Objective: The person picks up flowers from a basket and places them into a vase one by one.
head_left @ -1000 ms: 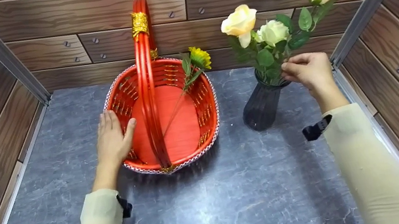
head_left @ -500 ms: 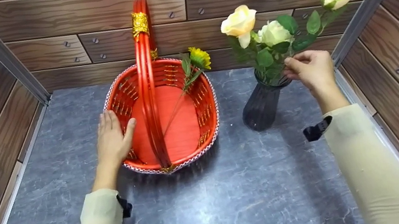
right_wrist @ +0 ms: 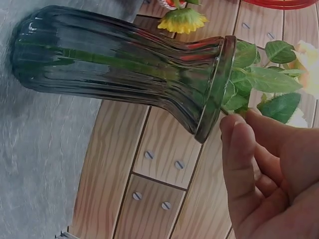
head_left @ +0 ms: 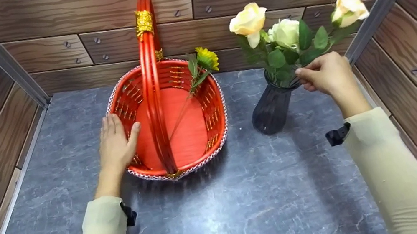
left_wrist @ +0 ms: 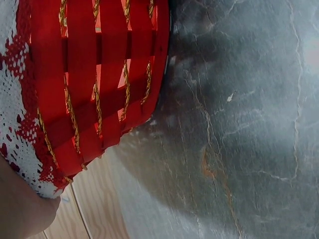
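Note:
My left hand [head_left: 116, 143] lies with straight fingers on the left rim of a red woven basket [head_left: 193, 153] with a tall arched handle. A yellow flower [head_left: 207, 58] on a thin stem leans inside the basket, its head over the back right rim. Over the mouth of a dark ribbed glass vase [head_left: 272, 110], my right hand [head_left: 330, 73] pinches a stem between thumb and finger. This stem leads to the pale peach rose [head_left: 348, 9] leaning out to the right. A second peach rose [head_left: 248, 21] and a whitish rose [head_left: 285, 33] also stand in the vase.
Grey marbled table surface [head_left: 224, 211] lies under everything. Wood-patterned walls [head_left: 54, 54] with metal corner posts close in the back and both sides. The right forearm runs close along the right wall. In the left wrist view, white and red trim [left_wrist: 22, 99] edges the basket.
The rightmost peach rose first swung right, then dropped lower and came slightly back left. My right wrist has shifted a little to the right. The left hand stays on the basket rim.

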{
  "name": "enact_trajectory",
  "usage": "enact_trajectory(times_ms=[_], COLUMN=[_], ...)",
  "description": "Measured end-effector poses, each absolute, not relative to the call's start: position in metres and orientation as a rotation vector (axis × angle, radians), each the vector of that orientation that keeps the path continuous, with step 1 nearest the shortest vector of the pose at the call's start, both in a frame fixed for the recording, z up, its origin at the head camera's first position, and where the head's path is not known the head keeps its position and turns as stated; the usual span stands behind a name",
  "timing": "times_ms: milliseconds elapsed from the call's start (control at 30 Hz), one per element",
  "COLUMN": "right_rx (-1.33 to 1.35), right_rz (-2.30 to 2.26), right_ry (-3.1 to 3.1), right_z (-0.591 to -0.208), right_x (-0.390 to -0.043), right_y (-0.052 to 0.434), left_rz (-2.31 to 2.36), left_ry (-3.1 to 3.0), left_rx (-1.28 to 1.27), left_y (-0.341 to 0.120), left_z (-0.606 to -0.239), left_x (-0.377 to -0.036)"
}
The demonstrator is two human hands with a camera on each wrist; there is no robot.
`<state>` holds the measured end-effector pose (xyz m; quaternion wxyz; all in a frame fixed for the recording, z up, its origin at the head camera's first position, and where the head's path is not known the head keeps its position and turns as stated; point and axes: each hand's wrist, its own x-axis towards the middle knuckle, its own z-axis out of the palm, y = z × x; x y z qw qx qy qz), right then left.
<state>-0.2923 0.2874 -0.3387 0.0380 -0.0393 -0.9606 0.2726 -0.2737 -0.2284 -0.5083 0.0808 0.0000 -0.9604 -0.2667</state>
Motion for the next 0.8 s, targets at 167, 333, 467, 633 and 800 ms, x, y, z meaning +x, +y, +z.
enact_trajectory(times_ms=[167,333,467,633,800], right_rx=[-0.118,-0.139,-0.115,-0.04,0.031], right_rz=[1.037,1.362,1.464,1.615,1.814], right_ry=[-2.958,-2.832,-2.745,-2.657,-2.543], right_z=[-0.339,-0.344,-0.349,-0.355,-0.362], right_x=[-0.29,-0.288,-0.285,-0.28,-0.275], right_y=[0.287,0.286,0.284,0.27,0.243], left_rz=[-0.802,-0.807,-0.809,-0.81,-0.814], left_ry=[-2.885,-2.892,-2.885,-2.87,-2.87], left_rx=[0.007,0.015,0.014,0.007,0.009], left_y=[-0.229,-0.23,-0.23,-0.229,-0.228], left_z=[-0.508,-0.509,-0.509,-0.508,-0.507], left_x=[-0.273,-0.274,-0.274,-0.274,-0.274])
